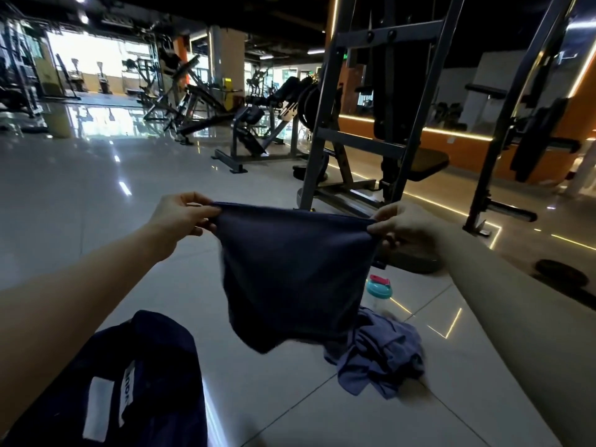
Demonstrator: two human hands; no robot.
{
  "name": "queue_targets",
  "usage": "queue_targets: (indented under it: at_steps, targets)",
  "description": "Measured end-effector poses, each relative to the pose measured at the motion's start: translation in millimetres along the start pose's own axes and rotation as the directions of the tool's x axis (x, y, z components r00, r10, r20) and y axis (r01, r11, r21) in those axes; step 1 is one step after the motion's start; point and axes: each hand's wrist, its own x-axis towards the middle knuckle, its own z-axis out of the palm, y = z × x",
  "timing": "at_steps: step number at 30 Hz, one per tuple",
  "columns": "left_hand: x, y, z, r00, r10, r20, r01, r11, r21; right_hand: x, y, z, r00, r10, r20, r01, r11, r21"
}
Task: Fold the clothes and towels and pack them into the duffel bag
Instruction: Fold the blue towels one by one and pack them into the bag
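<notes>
Both arms were stretched fwd, forearms bare, hands at roughly the same height, well apart. L hand point(180, 214) pinched the top-left corner of a navy cloth point(290, 275), thumb on top, fingers curled under. R hand point(400, 224) pinched the top-right corner the same way, fingers bunched round the hem. The top edge ran nearly taut btw the two grips. The rest hung free in the air, narrowing to a blurred lower edge that was off the floor.

Navy duffel bag point(145, 366) lay at lower left, under the L forearm, white label patches facing up. Can't tell if it was open or zipped. A crumpled blue-grey garment point(377, 356) lay on the tile floor point(96, 204), below & right of the hanging cloth, partly hidden behind its lower edge. A clear bottle w/ teal lid point(378, 293) stood upright just beyond that garment.

Open shiny floor spread to the left & straight ahead of the L hand. To the right & ahead, a dark steel rack frame point(325, 124) stood near, its base behind the cloth's top edge. A weight plate point(562, 275) lay flat on the floor beyond the R forearm.
</notes>
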Motion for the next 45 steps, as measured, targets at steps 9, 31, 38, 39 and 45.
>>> queue_targets:
  at_steps: [9, 31, 38, 39, 45]
  targets:
    - [-9, 28, 37, 0.983, 0.122, 0.135, -0.137, 0.985, 0.105, 23, 24, 8, 0.978, 0.046, -0.202, -0.154, 0.81, -0.565]
    - [-14, 0, 106, 0.922, 0.069, 0.382, -0.106, 0.991, 0.077, 39, -46, 93, 0.962, -0.216, 0.166, 0.226, 0.973, -0.045]
    - [-31, -44, 130, 0.904, -0.061, 0.423, -0.078, 0.949, 0.304, 44, -58, 80, 0.974, -0.156, -0.165, 0.194, 0.949, 0.247]
    - [-30, -48, 129, 0.908, -0.075, 0.412, -0.072, 0.941, 0.33, 44, -57, 76, 0.967, -0.128, -0.219, 0.189, 0.938, 0.289]
    - [-5, -59, 96, 0.935, -0.139, 0.327, -0.062, 0.843, 0.535, 43, -13, 41, 0.874, 0.114, -0.473, 0.178, 0.831, 0.527]
